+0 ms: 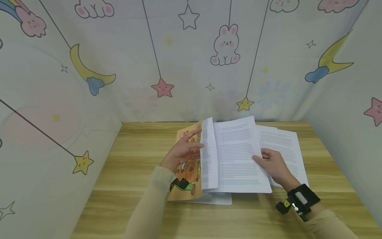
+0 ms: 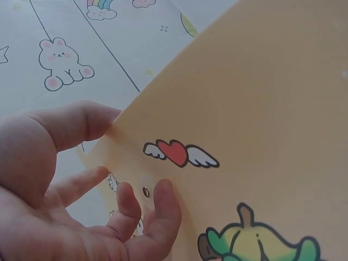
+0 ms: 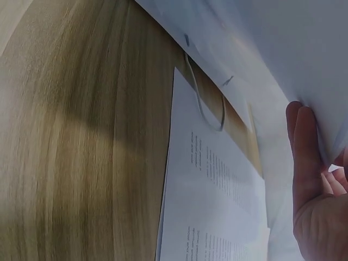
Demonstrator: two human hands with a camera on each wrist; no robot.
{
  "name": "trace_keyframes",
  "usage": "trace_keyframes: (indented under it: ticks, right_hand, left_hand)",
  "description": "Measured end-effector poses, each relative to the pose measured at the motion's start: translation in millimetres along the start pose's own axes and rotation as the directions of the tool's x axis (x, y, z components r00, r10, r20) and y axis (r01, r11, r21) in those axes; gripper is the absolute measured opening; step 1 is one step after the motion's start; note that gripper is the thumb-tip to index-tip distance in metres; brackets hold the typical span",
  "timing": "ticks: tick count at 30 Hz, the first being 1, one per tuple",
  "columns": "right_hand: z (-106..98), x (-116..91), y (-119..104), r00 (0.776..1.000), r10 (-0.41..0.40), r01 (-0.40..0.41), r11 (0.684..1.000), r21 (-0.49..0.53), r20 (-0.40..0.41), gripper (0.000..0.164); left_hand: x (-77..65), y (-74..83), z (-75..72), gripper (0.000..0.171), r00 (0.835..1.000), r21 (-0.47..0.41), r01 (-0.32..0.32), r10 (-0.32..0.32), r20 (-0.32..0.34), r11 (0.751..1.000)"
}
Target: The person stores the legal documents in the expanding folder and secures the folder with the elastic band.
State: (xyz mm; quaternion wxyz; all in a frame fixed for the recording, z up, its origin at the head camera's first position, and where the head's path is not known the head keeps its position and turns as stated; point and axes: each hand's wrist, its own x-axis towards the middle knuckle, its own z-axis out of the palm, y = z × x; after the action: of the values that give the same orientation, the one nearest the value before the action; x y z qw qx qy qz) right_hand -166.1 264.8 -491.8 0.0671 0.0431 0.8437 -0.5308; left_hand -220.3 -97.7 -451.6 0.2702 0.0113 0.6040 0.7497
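Note:
A folder (image 1: 195, 169) with an orange cartoon cover lies on the table, its cover raised and bowed. My left hand (image 1: 185, 151) holds the cover by its free edge; in the left wrist view its fingers (image 2: 163, 217) curl against the orange face. Printed sheets (image 1: 238, 159) stand partly inside, with a narrow folded-over strip along the cover's edge. At their right side my right hand (image 1: 274, 165) pinches the sheets, thumb on top and other fingers behind. Behind that hand lie more printed sheets (image 1: 287, 149).
The wood-grain table (image 1: 143, 159) is bordered by a pale cartoon-patterned cloth (image 1: 191, 59) at the back and sides. A thin pale loop (image 3: 198, 103) hangs from two slits in a white sheet in the right wrist view.

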Motion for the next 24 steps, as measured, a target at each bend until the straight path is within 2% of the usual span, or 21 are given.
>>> trace_keyframes:
  ticks: [7,12,18,24]
  right_hand:
    - [1,-1,-10,1.000,0.002,-0.001,0.998,-0.058,0.005,0.049]
    - [-4,-2,-17,0.999,-0.001,0.005,0.995,-0.101,0.040,0.050]
    - [-12,-1,-23,0.994,-0.023,0.040,0.986,-0.161,0.104,0.039]
    - [-16,1,-24,0.988,-0.058,0.079,0.987,-0.141,0.145,0.034]
  left_hand:
    - [-0.8,0.6,-0.2,0.081,1.000,0.007,0.003,-0.003,0.002,1.000]
    - [0.0,0.1,-0.5,0.080,1.000,0.006,0.004,-0.004,0.001,1.000]
    - [1.3,-1.1,-0.1,0.081,1.000,0.011,-0.008,0.008,0.005,1.000]
    - [0.8,-0.7,0.7,0.082,1.000,0.013,-0.012,0.011,0.014,1.000]
